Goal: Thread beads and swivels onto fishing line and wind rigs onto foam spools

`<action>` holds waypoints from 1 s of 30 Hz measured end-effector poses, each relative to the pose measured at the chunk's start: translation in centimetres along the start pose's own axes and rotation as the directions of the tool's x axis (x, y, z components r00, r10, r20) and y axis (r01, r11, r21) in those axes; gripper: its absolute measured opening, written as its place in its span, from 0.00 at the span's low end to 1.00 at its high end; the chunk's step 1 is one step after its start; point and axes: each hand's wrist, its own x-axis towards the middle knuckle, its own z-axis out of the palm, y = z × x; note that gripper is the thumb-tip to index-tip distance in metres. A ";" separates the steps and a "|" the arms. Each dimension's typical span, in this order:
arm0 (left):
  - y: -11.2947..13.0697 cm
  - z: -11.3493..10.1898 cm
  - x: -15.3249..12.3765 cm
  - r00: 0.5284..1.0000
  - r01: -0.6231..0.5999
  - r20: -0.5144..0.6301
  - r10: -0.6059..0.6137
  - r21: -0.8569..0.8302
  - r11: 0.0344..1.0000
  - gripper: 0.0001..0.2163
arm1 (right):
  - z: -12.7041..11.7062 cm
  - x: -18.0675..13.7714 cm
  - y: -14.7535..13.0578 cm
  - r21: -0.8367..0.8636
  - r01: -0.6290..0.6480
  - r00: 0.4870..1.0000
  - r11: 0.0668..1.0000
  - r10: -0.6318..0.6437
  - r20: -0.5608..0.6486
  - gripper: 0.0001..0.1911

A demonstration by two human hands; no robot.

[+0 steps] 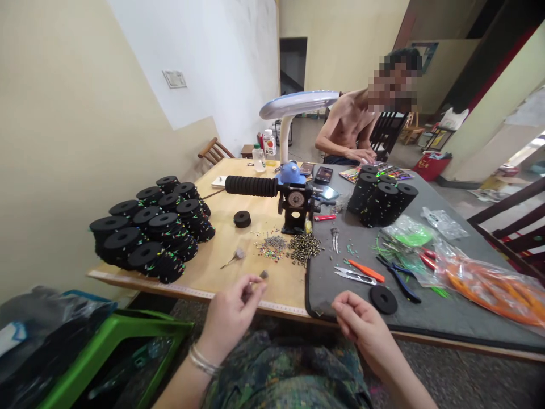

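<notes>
My left hand (pixel 232 312) hovers at the table's near edge, its fingers pinched on a tiny dark piece (pixel 264 275). My right hand (pixel 361 324) is closed in a pinch beside it, over the grey mat (pixel 426 318); what it holds is too small to make out. Just beyond my hands lie piles of small beads and metal bits (pixel 289 247), a loose black foam spool (pixel 383 299), snips with an orange handle (pixel 355 275) and blue pliers (pixel 398 276). A black winder with a foam handle (pixel 293 201) stands mid-table.
Stacks of black spools (pixel 149 227) fill the left of the wooden table (pixel 238 170); more spools (pixel 381 196) stand on the mat. Plastic bags with green and orange pieces (pixel 481 278) lie right. A desk lamp (pixel 293 108) and a seated person (pixel 357 128) are at the far end. A green stool (pixel 114 341) stands at lower left.
</notes>
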 end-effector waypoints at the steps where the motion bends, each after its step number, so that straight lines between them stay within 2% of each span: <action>1: -0.7 -0.8 0.6 0.999 -0.002 -0.046 0.007 0.106 0.994 0.14 | -0.4 -0.1 0.2 0.024 0.001 0.999 1.000 0.000 -0.033 0.20; 3: -2.2 -2.1 1.8 0.991 -0.019 -0.123 0.058 0.297 0.955 0.15 | -0.7 -0.2 0.6 0.053 0.003 0.998 0.999 0.000 -0.068 0.20; 5: -3.8 -2.7 2.8 0.984 -0.035 -0.142 0.106 0.431 0.902 0.15 | -0.5 -0.2 1.2 0.074 0.011 0.996 0.997 -0.004 -0.088 0.20; 7: -5.2 -2.7 3.6 0.985 -0.065 -0.107 0.135 0.497 0.866 0.16 | -0.1 0.0 1.7 0.092 0.010 0.996 0.996 -0.002 -0.087 0.21; 10: -6.4 -2.4 4.1 0.989 -0.115 -0.017 0.144 0.507 0.854 0.18 | 0.6 0.3 2.4 0.110 0.007 0.997 0.994 0.001 -0.073 0.22; 13: -5.9 -2.3 3.7 0.992 -0.112 0.008 0.128 0.544 0.832 0.21 | 1.0 0.6 3.2 0.128 0.007 0.998 0.992 0.001 -0.060 0.22; 17: -3.0 -2.2 2.3 0.981 -0.094 -0.077 0.176 0.607 0.789 0.20 | 1.5 0.8 4.1 0.180 -0.002 0.999 0.984 0.011 -0.052 0.22; 19: -1.6 -1.4 1.6 0.975 -0.135 -0.074 0.209 0.550 0.824 0.16 | 1.9 0.7 4.3 0.190 -0.013 0.999 0.982 0.023 -0.050 0.21; 21: -1.0 -0.2 1.4 0.982 -0.165 -0.010 0.191 0.462 0.872 0.14 | 2.3 0.6 4.3 0.162 -0.004 0.999 0.987 0.011 -0.043 0.20; 26: -1.7 2.5 1.9 0.996 -0.080 -0.012 0.088 0.303 0.950 0.16 | 3.1 0.1 3.9 0.078 0.021 0.999 0.997 -0.017 -0.051 0.20; 28: -1.8 3.1 1.6 0.998 -0.064 -0.016 0.066 0.133 0.989 0.14 | 3.4 -0.1 3.7 0.078 0.005 0.999 0.997 -0.001 -0.052 0.21; 30: -1.4 3.7 0.7 0.999 -0.013 0.039 0.019 -0.146 0.989 0.11 | 3.8 -0.3 3.7 0.096 -0.013 0.998 0.995 0.019 -0.055 0.23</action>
